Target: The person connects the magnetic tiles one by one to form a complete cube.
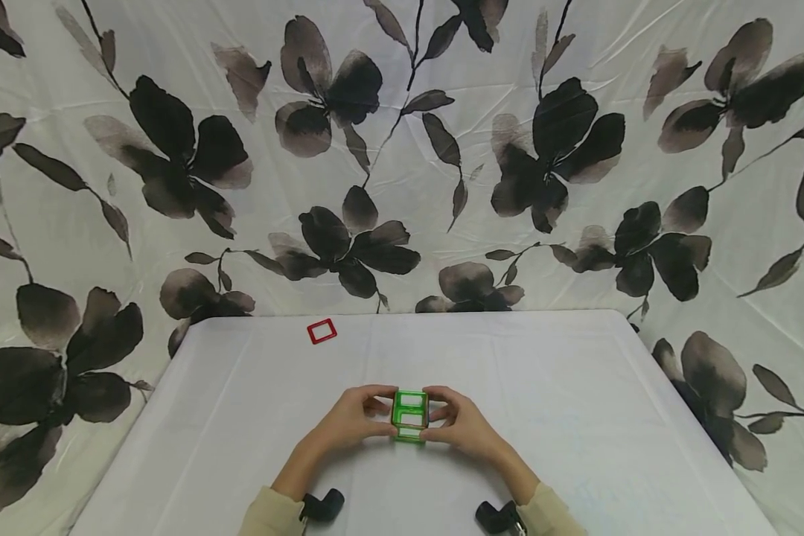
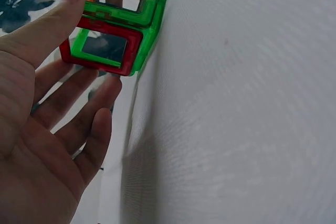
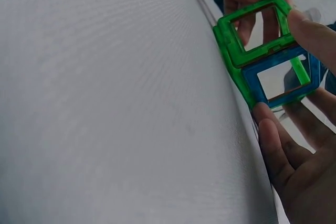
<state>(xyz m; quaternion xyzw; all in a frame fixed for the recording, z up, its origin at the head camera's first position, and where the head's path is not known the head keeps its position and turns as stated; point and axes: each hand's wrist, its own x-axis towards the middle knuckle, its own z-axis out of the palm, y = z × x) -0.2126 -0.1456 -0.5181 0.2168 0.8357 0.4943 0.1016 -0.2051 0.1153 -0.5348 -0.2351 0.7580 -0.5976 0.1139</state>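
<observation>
Both hands hold a small cube of see-through magnetic tiles (image 1: pixel 411 409) low over the middle of the white table. The left hand (image 1: pixel 348 418) pinches its left side between thumb and fingers, and the right hand (image 1: pixel 467 424) grips the opposite side the same way. Green tiles make up the face toward me and the base. In the left wrist view a red tile (image 2: pixel 135 51) forms the left side, with an orange edge showing through the green window. A blue tile (image 3: pixel 254 80) forms the right side in the right wrist view.
A single red square tile (image 1: pixel 324 339) lies flat near the far edge of the white table (image 1: pixel 543 387), left of centre. Behind the table hangs a floral cloth (image 1: pixel 442 186). Dark wrist cameras (image 1: pixel 324 506) stick out from both sleeves.
</observation>
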